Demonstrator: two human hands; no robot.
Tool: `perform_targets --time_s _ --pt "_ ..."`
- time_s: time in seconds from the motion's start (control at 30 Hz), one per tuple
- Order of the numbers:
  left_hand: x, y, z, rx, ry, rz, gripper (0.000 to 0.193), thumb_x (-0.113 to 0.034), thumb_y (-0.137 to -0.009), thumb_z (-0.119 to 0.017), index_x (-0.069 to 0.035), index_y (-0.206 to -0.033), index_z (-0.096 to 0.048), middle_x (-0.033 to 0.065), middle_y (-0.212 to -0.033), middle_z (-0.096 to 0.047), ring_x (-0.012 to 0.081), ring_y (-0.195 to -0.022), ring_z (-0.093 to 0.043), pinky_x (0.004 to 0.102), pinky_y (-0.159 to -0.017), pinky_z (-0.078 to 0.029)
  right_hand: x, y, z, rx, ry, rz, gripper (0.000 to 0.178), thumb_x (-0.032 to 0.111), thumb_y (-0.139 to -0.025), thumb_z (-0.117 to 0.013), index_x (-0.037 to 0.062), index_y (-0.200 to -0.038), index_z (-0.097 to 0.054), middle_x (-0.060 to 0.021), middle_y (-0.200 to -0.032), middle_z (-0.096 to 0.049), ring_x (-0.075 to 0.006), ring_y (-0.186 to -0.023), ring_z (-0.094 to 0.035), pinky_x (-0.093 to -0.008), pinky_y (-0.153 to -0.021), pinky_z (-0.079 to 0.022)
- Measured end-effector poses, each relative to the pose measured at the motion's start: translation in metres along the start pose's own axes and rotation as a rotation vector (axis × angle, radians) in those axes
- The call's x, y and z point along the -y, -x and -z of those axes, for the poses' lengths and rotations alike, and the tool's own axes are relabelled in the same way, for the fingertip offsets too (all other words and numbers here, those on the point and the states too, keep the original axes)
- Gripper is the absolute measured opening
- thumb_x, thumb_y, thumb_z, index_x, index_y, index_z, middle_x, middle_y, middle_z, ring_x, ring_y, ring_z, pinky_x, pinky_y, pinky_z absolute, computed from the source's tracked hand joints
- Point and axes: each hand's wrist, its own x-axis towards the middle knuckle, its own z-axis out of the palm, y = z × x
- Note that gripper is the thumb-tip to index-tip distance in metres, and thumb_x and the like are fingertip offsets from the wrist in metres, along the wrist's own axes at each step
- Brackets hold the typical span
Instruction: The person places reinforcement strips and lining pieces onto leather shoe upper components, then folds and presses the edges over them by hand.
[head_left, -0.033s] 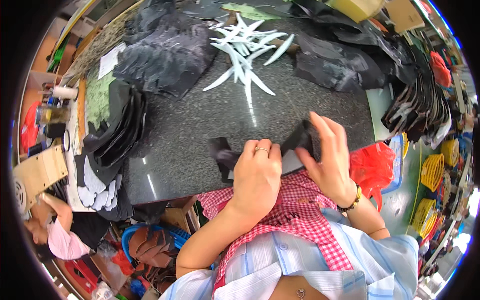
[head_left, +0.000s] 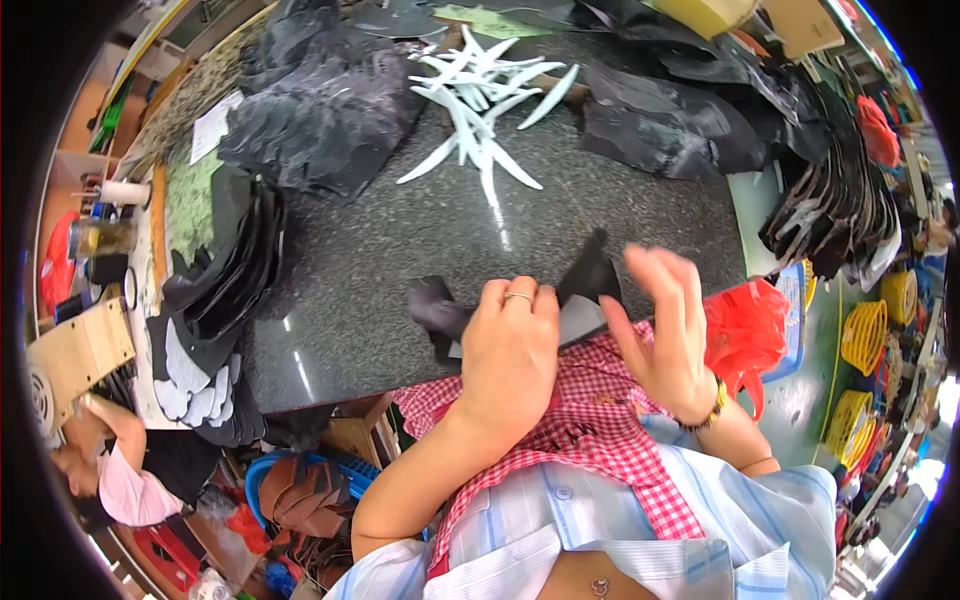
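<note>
My left hand [head_left: 507, 345] presses down on a black leather-like piece [head_left: 595, 278] at the near edge of the dark stone tabletop [head_left: 380, 255]. Its fingers are curled over the middle of the piece and hide that part. A grey strip [head_left: 580, 320] shows on the piece to the right of my knuckles, and one dark flap sticks out on each side. Just right of the piece, my right hand [head_left: 672, 335] is raised with thumb and fingers apart, a little smeared by motion. The thumb tip lies close to the right flap; whether they touch I cannot tell.
Pale curved strips [head_left: 485, 100] lie heaped at the far middle. Black sheets [head_left: 320, 130] and a stack of black pieces [head_left: 235, 260] stand at left, more black stacks [head_left: 830, 190] at right. A red plastic bag [head_left: 745, 335] hangs by the right edge. Another person [head_left: 140, 480] is at lower left.
My right hand has drawn slightly away from the right flap, its thumb opening outward. The flap's tip now stands up free. My left hand keeps its hold.
</note>
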Motion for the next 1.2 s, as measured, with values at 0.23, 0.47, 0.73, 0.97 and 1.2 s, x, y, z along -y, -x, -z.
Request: perform_targets --time_s 0.23,0.47,0.73,0.97,1.2 --pt "0.005 -0.021 0.005 0.047 -0.028 -0.005 0.007 -0.002 -0.082 -0.059 0.003 -0.085 -0.064 0.0163 -0.084 -0.061 0.0354 -0.078 -0.057 0.0433 -0.070 -0.046 0.000 0.012 0.003 0.447 -0.180 -0.015 0.033 0.007 -0.080 -0.063 -0.0013 -0.112 -0.057 -0.0094 -0.086 -0.051 -0.0259 -0.077 -0.052 -0.0353 -0.073 -0.046" --pt "-0.001 -0.022 0.009 0.062 -0.023 0.006 0.008 -0.003 -0.081 -0.060 0.004 -0.085 -0.064 0.0167 -0.085 -0.061 0.0356 -0.079 -0.058 0.0439 -0.071 -0.047 -0.006 0.006 -0.002 0.479 -0.180 -0.017 0.035 0.010 -0.081 -0.063 -0.0032 -0.113 -0.057 -0.0089 -0.086 -0.052 -0.0243 -0.078 -0.052 -0.0343 -0.073 -0.047" --pt "-0.016 0.019 -0.022 -0.010 -0.445 -0.225 0.036 -0.005 -0.078 -0.056 0.011 -0.110 -0.060 0.0230 -0.113 -0.060 0.0361 -0.106 -0.059 0.0430 -0.091 -0.050 -0.018 -0.012 0.000 0.435 -0.451 -0.316 0.017 0.012 -0.087 -0.059 -0.0030 -0.095 -0.061 -0.0169 -0.076 -0.055 -0.0324 -0.068 -0.057 -0.0411 -0.062 -0.047" --pt "-0.012 0.019 -0.027 0.025 -0.577 -0.356 0.035 -0.007 -0.081 -0.052 0.012 -0.109 -0.062 0.0324 -0.109 -0.060 0.0428 -0.103 -0.061 0.0462 -0.091 -0.051 -0.013 -0.021 -0.007 0.461 -0.215 -0.358 0.018 0.016 -0.084 -0.066 -0.0012 -0.080 -0.063 -0.0176 -0.081 -0.061 -0.0332 -0.071 -0.062 -0.0366 -0.060 -0.050" --pt "-0.014 0.020 -0.032 -0.008 -0.584 -0.354 0.035 -0.008 -0.080 -0.053 0.011 -0.108 -0.062 0.0354 -0.106 -0.060 0.0445 -0.099 -0.063 0.0499 -0.087 -0.052 -0.007 -0.053 0.005 0.586 -0.281 -0.401 0.016 0.012 -0.078 -0.069 0.0007 -0.087 -0.061 -0.0145 -0.075 -0.063 -0.0326 -0.069 -0.064 -0.0369 -0.064 -0.052"
